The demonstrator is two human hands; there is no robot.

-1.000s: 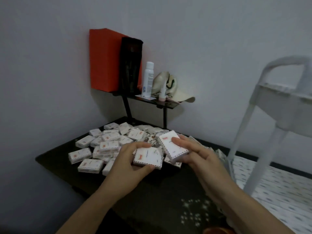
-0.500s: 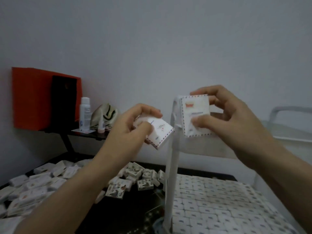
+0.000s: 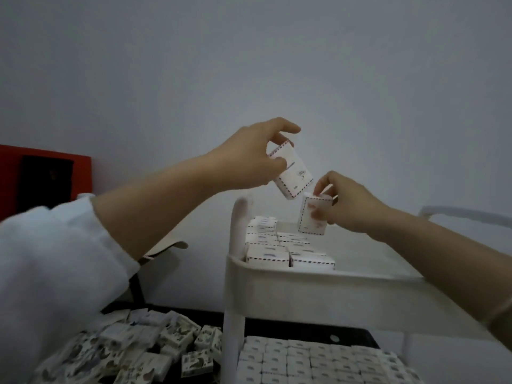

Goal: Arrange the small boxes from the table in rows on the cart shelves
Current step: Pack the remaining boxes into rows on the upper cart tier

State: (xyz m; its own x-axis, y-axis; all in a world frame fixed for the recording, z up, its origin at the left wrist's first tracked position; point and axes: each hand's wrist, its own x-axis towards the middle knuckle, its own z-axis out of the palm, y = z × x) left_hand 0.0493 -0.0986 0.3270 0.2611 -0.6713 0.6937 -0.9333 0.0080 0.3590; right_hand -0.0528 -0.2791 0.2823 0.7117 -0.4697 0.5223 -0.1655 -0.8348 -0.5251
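A soft white sleeve (image 3: 55,273) fills the near left. Below it, loose small boxes (image 3: 155,353) of printed card lie jumbled on the dark tabletop (image 3: 291,332). Beside them, the cart's lower shelf (image 3: 241,339) carries flat, tight rows of boxes (image 3: 318,361). Higher up, the smooth, rounded pale rim of the top shelf (image 3: 318,289) encloses two short rows (image 3: 279,245) with dashed edging. Beyond these, the right hand (image 3: 349,206) pinches an upright box (image 3: 314,217) low over the shelf; contact is unclear. The left hand (image 3: 249,162), its fingers (image 3: 277,164) curled, grips a tilted box (image 3: 292,173) just above. A red carton (image 3: 80,173) stands against the plain wall.
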